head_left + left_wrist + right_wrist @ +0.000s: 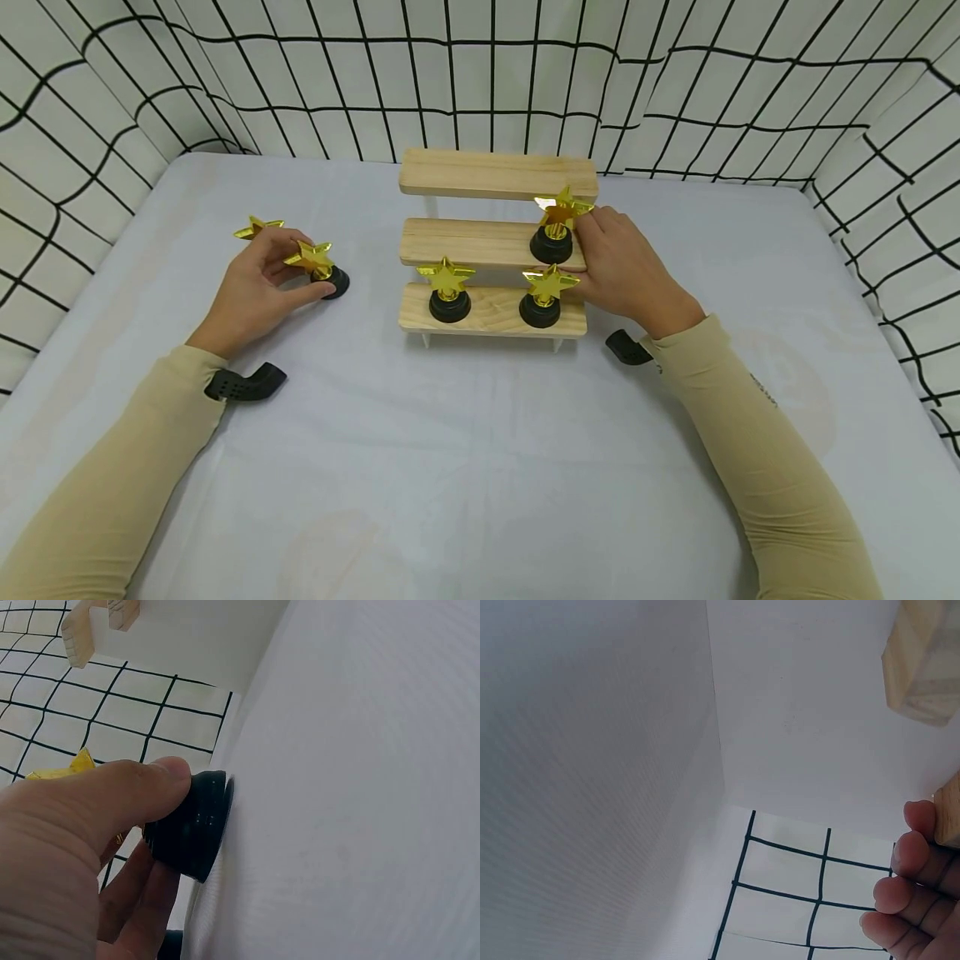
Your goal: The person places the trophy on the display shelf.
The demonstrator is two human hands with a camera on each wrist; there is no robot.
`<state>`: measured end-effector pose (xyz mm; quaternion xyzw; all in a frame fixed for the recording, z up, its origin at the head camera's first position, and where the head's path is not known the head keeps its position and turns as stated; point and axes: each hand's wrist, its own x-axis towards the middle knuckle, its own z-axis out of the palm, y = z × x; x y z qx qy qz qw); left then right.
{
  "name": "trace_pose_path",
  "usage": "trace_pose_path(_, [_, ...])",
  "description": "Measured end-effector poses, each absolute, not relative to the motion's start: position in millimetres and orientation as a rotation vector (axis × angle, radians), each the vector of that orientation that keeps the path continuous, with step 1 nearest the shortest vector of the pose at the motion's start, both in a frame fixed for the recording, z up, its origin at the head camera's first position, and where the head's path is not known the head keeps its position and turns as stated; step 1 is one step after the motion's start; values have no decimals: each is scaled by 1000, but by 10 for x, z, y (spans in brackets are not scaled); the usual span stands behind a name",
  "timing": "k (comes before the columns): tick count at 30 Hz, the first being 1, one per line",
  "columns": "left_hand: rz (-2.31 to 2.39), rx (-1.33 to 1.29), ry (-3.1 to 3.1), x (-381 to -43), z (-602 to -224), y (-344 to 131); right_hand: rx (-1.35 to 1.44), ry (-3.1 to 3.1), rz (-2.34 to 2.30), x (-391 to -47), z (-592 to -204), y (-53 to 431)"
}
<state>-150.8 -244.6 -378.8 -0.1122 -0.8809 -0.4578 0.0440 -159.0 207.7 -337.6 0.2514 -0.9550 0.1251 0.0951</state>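
In the head view, my left hand (255, 271) pinches a small gold star trophy (315, 260) by its black base, low over the white cloth. The left wrist view shows the thumb on that black base (193, 825), tilted, its underside near the cloth. Another star trophy (258, 227) is partly hidden behind this hand. My right hand (626, 267) grips the right end of the middle shelf (472, 242) of a three-step wooden stand, beside a star trophy (551, 233) standing there. Its fingertips (911, 851) curl at the wood in the right wrist view; the thumb is mostly hidden.
Two star trophies, one left (448, 292) and one right (543, 298), stand on the bottom shelf (491, 321). Above is the top shelf (495, 173). Black wire mesh (491, 75) fences the back and sides of the cloth-covered table (450, 467).
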Motion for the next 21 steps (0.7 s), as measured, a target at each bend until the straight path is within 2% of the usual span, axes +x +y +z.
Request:
trace_pose_path(8, [-1485, -401, -2643, -1504, -3787, -2437, 750, -2813, 377, -1587, -3376, 2079])
trace_pose_path(21, [-1368, -408, -2713, -1511, -3813, -2456, 748, -2813, 383, -1589, -3383, 2081])
